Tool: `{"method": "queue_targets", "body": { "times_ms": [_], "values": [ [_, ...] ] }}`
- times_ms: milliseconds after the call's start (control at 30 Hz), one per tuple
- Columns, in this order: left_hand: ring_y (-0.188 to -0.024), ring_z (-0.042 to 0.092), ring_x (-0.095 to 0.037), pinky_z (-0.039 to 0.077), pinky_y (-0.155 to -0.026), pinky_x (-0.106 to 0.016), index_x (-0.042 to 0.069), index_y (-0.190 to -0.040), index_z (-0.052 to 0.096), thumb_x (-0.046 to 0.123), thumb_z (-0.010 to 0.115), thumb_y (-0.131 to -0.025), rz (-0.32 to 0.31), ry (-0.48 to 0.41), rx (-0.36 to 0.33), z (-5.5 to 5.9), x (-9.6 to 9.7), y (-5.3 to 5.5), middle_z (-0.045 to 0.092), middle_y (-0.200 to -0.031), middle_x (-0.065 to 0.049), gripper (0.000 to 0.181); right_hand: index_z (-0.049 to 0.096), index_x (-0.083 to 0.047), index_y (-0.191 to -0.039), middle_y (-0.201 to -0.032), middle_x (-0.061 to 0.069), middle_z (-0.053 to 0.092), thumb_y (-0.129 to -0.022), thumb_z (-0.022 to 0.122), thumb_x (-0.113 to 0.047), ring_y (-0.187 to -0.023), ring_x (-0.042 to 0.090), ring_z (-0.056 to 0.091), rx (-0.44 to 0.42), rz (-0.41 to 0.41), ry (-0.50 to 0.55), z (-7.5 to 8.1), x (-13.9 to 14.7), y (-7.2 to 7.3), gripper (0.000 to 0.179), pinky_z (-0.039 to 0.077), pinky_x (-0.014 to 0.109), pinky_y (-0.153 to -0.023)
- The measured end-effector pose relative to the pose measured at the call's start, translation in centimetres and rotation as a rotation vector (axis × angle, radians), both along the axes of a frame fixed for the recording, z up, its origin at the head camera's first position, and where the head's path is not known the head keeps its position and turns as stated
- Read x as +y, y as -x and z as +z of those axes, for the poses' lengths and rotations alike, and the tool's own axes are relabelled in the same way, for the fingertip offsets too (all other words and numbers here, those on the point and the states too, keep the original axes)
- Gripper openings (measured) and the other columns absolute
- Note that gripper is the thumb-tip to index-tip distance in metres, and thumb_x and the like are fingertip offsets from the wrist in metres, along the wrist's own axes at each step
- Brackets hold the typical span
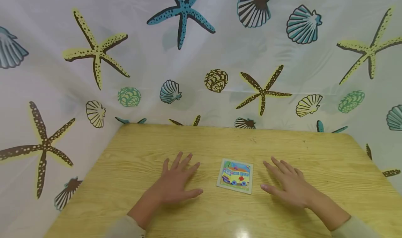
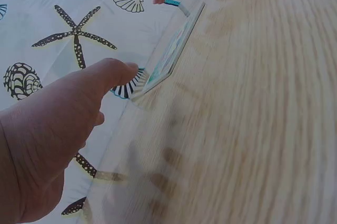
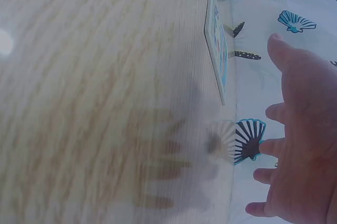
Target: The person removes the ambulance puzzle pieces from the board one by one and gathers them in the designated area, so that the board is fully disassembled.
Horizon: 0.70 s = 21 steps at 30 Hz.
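A small square picture puzzle (image 1: pixel 235 176) showing a yellow ambulance with a red cross lies flat on the wooden table, between the two hands. To its left, my left hand (image 1: pixel 177 182) is held over the tabletop with fingers spread and nothing in it. My right hand (image 1: pixel 289 182) hovers on the other side, fingers also spread and holding nothing. In the left wrist view the puzzle's edge (image 2: pixel 176 48) shows beyond the left thumb. The right wrist view has the puzzle (image 3: pixel 217 45) left of the right thumb, with finger shadows on the wood.
The light wooden table (image 1: pixel 201 217) reaches back to a white curtain (image 1: pixel 201 63) printed with starfish and shells. That cloth also hangs along the left and right sides. A bright light reflection sits near the table's front.
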<state>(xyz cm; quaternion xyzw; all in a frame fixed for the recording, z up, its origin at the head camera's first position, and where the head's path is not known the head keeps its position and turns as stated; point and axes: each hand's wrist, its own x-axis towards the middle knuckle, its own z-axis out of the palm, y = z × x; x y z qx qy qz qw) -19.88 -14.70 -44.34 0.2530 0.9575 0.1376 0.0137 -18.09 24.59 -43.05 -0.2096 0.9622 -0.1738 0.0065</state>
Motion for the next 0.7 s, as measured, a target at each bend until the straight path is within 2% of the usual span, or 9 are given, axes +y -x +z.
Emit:
{"method": "queue_targets", "body": {
  "times_ms": [133,233,300,433,500,567,700],
  "values": [
    [-0.152,0.021,-0.037,0.015,-0.112,-0.073,0.019,-0.154,0.042,0.057,0.057,-0.095,-0.054,-0.05,-0.016,-0.1,1.4,-0.1,0.028,-0.164,-0.009,0.071,0.035,-0.021,-0.157,-0.161,0.018,0.031,-0.098,0.052,-0.059,-0.141,0.053,0.033,0.018,0.024,0.009,-0.3,-0.6,0.5,0.072,0.026,0.081,-0.101],
    [-0.146,0.031,-0.031,0.023,-0.11,-0.065,0.017,-0.151,0.046,0.046,0.058,-0.099,-0.121,-0.117,-0.062,-0.4,2.6,-0.2,0.033,-0.162,-0.006,0.061,0.038,-0.023,-0.155,-0.157,0.016,0.038,-0.097,0.052,-0.061,-0.139,0.049,0.036,0.02,0.035,0.023,-0.6,-1.1,0.8,0.07,0.028,0.079,-0.101],
    [-0.144,0.033,-0.03,0.025,-0.111,-0.064,0.018,-0.151,0.047,0.042,0.058,-0.1,-0.153,-0.161,-0.093,-0.7,3.4,-0.1,0.033,-0.162,-0.005,0.057,0.041,-0.024,-0.154,-0.153,0.014,0.043,-0.096,0.052,-0.062,-0.137,0.046,0.039,0.018,0.04,0.03,-0.6,-1.4,1.0,0.07,0.031,0.077,-0.1],
    [-0.144,0.033,-0.036,0.024,-0.113,-0.068,0.018,-0.15,0.047,0.039,0.058,-0.101,-0.166,-0.235,-0.126,-1.2,4.9,0.3,0.032,-0.163,-0.005,0.055,0.045,-0.023,-0.152,-0.141,0.009,0.048,-0.096,0.054,-0.06,-0.121,0.033,0.046,-0.001,0.059,0.063,-0.4,-2.1,1.4,0.067,0.045,0.057,-0.092],
    [-0.142,0.034,-0.035,0.025,-0.112,-0.067,0.019,-0.15,0.047,0.039,0.058,-0.101,-0.161,-0.246,-0.132,-1.5,5.5,0.6,0.032,-0.163,-0.004,0.054,0.047,-0.021,-0.151,-0.135,0.008,0.048,-0.097,0.055,-0.058,-0.112,0.026,0.046,-0.018,0.079,0.08,-0.3,-2.4,1.6,0.066,0.047,0.045,-0.084],
    [-0.136,0.038,-0.029,0.029,-0.109,-0.061,0.021,-0.15,0.048,0.041,0.057,-0.101,-0.155,-0.233,-0.137,-1.9,5.9,0.6,0.032,-0.163,-0.002,0.054,0.048,-0.02,-0.15,-0.13,0.007,0.047,-0.096,0.056,-0.058,-0.106,0.021,0.045,-0.044,0.095,0.099,-0.4,-2.8,1.9,0.066,0.045,0.038,-0.08],
    [-0.122,0.04,-0.019,0.032,-0.096,-0.044,0.025,-0.148,0.051,0.043,0.055,-0.101,-0.158,-0.19,-0.134,-2.7,6.4,0.3,0.035,-0.161,0.002,0.05,0.05,-0.021,-0.148,-0.122,0.003,0.045,-0.095,0.057,-0.061,-0.102,0.018,0.046,-0.089,0.104,0.113,-0.9,-3.5,2.3,0.067,0.045,0.035,-0.081]
  ]
}}
